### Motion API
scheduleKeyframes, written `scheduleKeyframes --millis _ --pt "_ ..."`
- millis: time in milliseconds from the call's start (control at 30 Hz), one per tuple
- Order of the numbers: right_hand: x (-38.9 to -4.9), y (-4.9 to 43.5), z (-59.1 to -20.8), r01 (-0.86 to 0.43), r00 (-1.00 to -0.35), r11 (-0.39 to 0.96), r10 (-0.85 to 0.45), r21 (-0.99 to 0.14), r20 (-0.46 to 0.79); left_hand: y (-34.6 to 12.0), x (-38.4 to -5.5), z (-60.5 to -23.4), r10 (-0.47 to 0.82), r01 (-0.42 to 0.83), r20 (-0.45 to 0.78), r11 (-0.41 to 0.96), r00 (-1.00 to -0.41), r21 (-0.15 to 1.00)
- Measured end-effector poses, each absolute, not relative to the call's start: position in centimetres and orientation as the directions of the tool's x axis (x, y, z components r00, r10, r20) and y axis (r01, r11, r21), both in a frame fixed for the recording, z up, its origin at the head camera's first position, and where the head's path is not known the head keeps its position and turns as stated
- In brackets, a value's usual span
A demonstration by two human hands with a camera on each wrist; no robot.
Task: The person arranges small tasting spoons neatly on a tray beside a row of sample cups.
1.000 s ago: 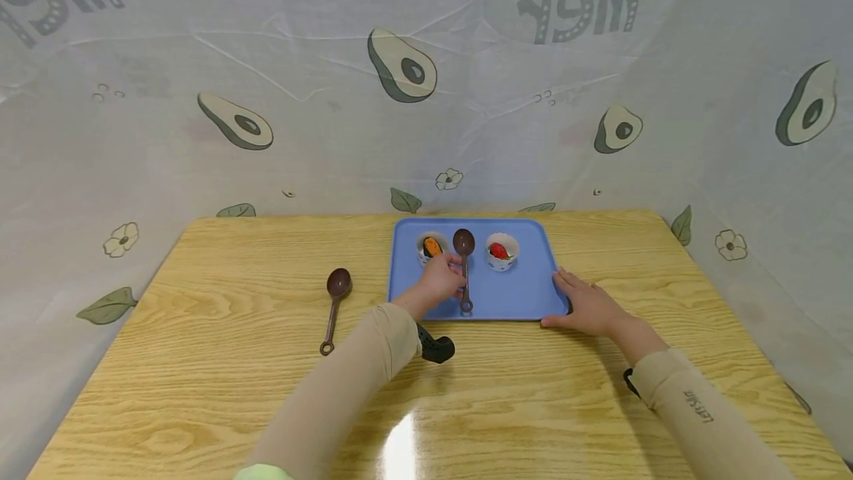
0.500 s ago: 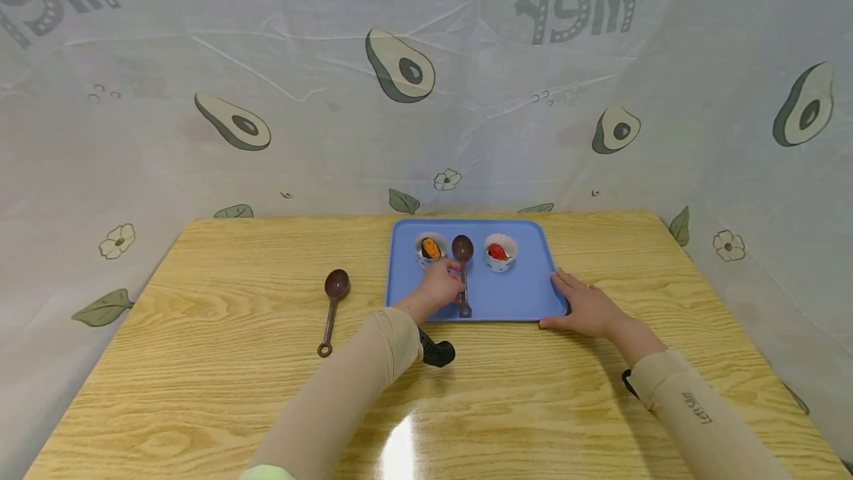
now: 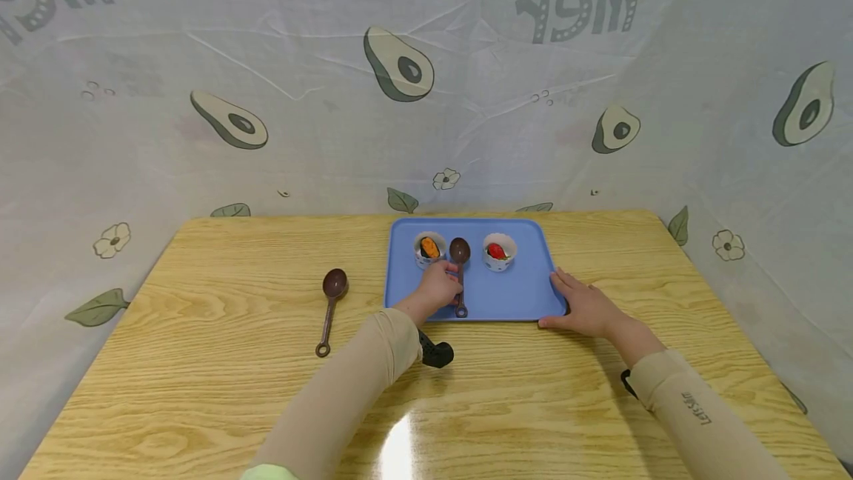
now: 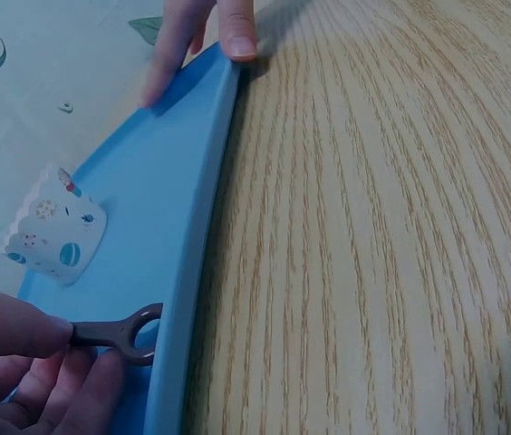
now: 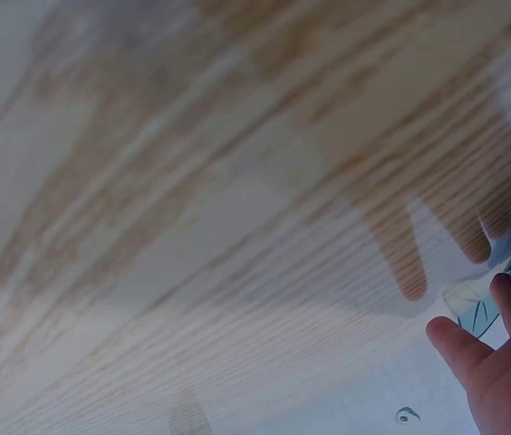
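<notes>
My left hand (image 3: 437,286) pinches the handle of a brown spoon (image 3: 460,250) on the blue tray (image 3: 506,306). In the left wrist view the ringed handle end (image 4: 129,333) lies at the tray's front rim. Left of this spoon is a patterned paper cup (image 3: 426,261) with an orange-topped sushi piece (image 3: 429,247). Right of it, a similar cup (image 3: 500,264) contains a red-topped piece (image 3: 496,251). With fingers fairly straight, my right hand (image 3: 586,308) rests against the tray's right front corner, thumb at the front rim.
A second brown spoon (image 3: 335,284) lies on the wooden table (image 3: 253,391), left of the tray. Behind the table hangs a pale curtain (image 3: 300,58) printed with avocados. The right wrist view shows mostly blurred wood grain and some fingers (image 5: 459,349).
The spoon in my left hand has come slightly toward me and left, its bowl now nearer the orange-topped piece's cup. My right hand has stayed at the tray corner.
</notes>
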State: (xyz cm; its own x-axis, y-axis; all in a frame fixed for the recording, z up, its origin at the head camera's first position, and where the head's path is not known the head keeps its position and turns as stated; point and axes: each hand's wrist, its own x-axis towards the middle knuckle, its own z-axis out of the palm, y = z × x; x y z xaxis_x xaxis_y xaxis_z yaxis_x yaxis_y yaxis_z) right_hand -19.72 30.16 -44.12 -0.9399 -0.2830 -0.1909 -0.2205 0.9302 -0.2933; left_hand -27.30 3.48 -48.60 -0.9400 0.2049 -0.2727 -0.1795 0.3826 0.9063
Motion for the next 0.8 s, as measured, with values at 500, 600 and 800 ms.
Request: scheduleKeyframes --millis 500,600,800 --pt "-19.6 30.2 -44.2 -0.221 -0.942 0.931 -0.281 -0.289 -0.185 3.4 -24.2 -44.0 0.149 -0.230 -0.324 0.443 -0.934 0.867" --pt "-19.6 30.2 -44.2 -0.222 -0.942 0.930 -0.283 -0.293 -0.183 3.4 -24.0 -44.0 0.149 -0.211 -0.309 0.461 -0.939 0.862" --pt "-19.7 30.3 -44.2 -0.226 -0.941 0.929 -0.286 -0.293 -0.180 3.6 -24.1 -44.0 0.140 -0.205 -0.305 0.481 -0.942 0.853"
